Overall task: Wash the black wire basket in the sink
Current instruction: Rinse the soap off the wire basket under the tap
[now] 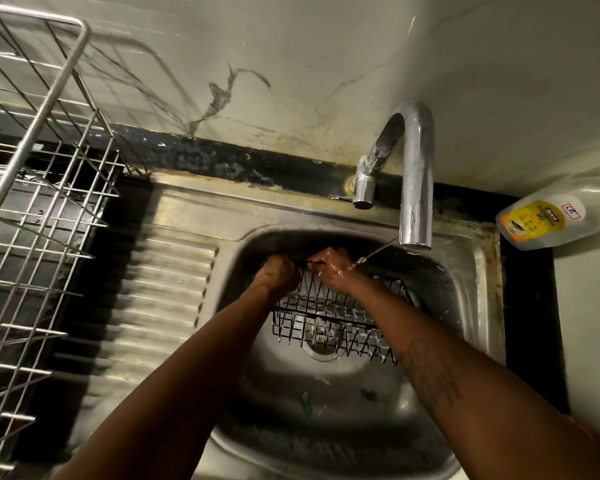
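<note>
Steel sink [478, 271] holds the black wire basket [329, 320], both hands' grips, left hand [279, 273] and right hand [333, 268], closed on its far rim.

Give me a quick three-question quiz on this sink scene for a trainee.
1. True or false: the black wire basket sits on the silver drying rack.
2. Which hands grip the basket's far rim? A) left hand only B) right hand only C) both
3. What stands right of the tap, on the counter?

Key: 1. False, it is in the sink. 2. C. 3. A dish gel bottle.
</note>
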Motion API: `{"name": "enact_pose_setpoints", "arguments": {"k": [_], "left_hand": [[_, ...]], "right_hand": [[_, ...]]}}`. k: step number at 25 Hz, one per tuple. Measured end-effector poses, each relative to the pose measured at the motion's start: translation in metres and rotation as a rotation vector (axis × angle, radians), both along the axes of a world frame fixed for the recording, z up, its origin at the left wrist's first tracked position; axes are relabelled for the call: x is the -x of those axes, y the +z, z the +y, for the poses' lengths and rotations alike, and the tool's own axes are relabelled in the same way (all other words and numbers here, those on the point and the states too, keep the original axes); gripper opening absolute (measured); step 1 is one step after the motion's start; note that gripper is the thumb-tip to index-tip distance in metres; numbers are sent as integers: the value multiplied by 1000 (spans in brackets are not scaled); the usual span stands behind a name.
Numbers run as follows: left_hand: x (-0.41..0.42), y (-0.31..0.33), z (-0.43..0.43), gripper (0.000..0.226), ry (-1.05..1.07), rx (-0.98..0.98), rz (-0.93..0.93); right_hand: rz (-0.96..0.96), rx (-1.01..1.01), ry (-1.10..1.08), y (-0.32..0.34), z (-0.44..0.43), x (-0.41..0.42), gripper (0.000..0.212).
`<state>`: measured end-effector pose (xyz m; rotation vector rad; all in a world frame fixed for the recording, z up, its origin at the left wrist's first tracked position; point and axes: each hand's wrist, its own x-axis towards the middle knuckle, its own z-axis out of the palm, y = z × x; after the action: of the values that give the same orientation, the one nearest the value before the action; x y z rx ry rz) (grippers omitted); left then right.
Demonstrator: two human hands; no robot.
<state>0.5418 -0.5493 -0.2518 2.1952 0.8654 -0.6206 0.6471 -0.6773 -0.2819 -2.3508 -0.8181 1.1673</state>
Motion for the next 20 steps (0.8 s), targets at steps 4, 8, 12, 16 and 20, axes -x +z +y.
{"name": "enact_pose_setpoints", "arguments": {"k": [4,8,12,16,20], "left_hand": [[17,9,4,28,80,31,59],[25,21,-4,22,83,-165,36],[5,17,-22,25,-320,-238,-115],[-11,12,-9,30,-375,-61,-141],[-8,6,5,22,-415,-109,-89]], "right_hand": [[-6,94,-24,15,-18,0,29],[37,94,-4,15,-29,-7,34],[-18,62,55,10,-20,2,44],[-89,20,-41,17,-27,-2,30],[-89,17,-65,12,-46,-17,17]]}}
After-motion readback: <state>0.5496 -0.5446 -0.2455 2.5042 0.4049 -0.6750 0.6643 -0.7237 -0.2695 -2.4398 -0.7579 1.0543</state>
